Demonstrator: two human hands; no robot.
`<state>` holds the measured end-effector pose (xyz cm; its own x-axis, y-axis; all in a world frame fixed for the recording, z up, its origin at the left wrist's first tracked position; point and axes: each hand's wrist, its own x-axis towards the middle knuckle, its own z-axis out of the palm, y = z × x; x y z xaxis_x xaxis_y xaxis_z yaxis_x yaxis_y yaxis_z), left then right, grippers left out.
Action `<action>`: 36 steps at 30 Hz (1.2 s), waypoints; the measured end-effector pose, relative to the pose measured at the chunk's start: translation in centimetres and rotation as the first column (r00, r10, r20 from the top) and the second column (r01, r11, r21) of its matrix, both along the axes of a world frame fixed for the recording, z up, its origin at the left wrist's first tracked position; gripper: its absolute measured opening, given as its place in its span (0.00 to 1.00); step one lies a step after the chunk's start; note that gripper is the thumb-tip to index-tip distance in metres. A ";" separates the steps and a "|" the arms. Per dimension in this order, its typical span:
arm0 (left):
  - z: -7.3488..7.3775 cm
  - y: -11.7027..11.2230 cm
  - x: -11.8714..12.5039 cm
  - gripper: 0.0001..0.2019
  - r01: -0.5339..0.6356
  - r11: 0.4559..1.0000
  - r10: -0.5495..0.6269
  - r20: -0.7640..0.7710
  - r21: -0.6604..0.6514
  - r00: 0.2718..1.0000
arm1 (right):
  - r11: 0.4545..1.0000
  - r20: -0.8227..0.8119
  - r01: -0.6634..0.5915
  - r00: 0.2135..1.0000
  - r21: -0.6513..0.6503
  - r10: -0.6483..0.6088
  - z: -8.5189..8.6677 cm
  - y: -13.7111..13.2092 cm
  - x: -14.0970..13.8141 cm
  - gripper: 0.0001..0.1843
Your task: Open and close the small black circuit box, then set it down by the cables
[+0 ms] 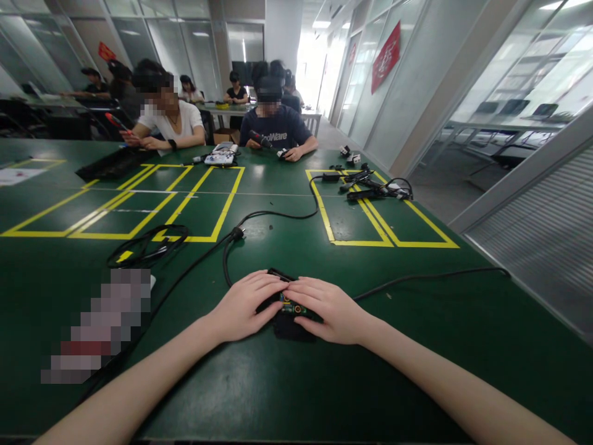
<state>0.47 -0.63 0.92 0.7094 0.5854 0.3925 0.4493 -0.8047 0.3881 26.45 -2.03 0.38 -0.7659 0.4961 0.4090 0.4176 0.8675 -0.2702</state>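
Note:
A small black device (290, 306) with coloured buttons on top lies on the green table (296, 383) in front of me. My left hand (245, 304) rests on its left side with fingers laid flat over it. My right hand (327, 309) covers its right side the same way, and the fingertips of both hands meet above the device. Most of the device is hidden under my hands. A black cable (417, 278) runs from it to the right.
A coiled black cable (148, 244) and a plugged cord (236, 233) lie ahead on the left. Yellow tape rectangles (370, 216) mark the table. More cables and adapters (370, 185) sit far right. Two people (278, 123) work across the table. A blurred object (102, 327) lies at left.

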 end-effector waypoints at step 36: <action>-0.3 0.4 -0.7 0.05 -0.090 0.996 0.089 0.047 0.011 0.995 | 0.996 0.175 -0.069 0.982 -0.054 0.077 0.7 -1.7 -0.9 0.30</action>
<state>-0.20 -0.27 0.63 0.6354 0.6405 0.4313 0.5017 -0.7670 0.4001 25.59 -3.71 1.08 -0.8587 0.4519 0.2417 0.3986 0.8854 -0.2391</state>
